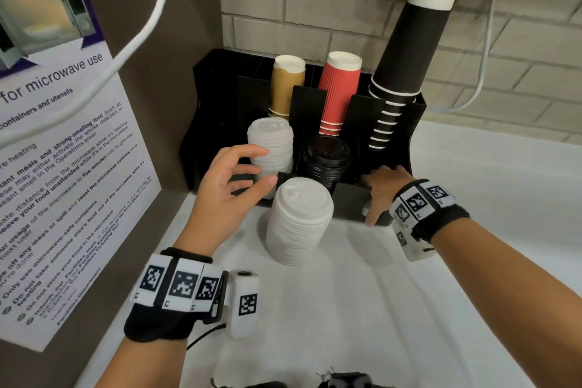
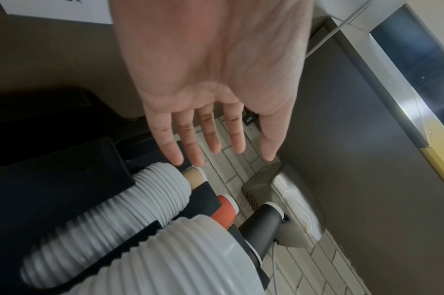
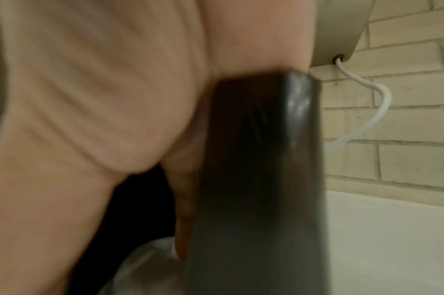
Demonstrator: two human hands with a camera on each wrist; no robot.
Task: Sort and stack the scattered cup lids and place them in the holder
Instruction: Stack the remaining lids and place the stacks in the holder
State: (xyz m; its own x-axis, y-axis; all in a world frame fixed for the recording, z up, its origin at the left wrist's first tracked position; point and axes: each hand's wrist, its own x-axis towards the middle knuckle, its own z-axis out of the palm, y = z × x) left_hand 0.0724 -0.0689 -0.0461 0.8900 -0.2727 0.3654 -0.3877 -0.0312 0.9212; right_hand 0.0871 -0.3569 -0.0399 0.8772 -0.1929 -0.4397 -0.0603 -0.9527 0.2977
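White lid stack (image 1: pixel 297 220) stands upright, ribbed, before holder (image 1: pixel 415 116).

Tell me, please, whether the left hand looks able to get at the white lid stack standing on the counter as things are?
Probably yes: the left hand is open just left of the white lid stack, with nothing between them.

1. Microwave-use notice (image 1: pixel 63 148) hangs on the brown side panel, left.
2. White cable (image 1: pixel 138 38) droops across it.
3. Gold (image 1: pixel 286 85), red (image 1: pixel 338 91) and black cup stacks (image 1: pixel 406 50) stand against the brick wall (image 1: pixel 315 9).
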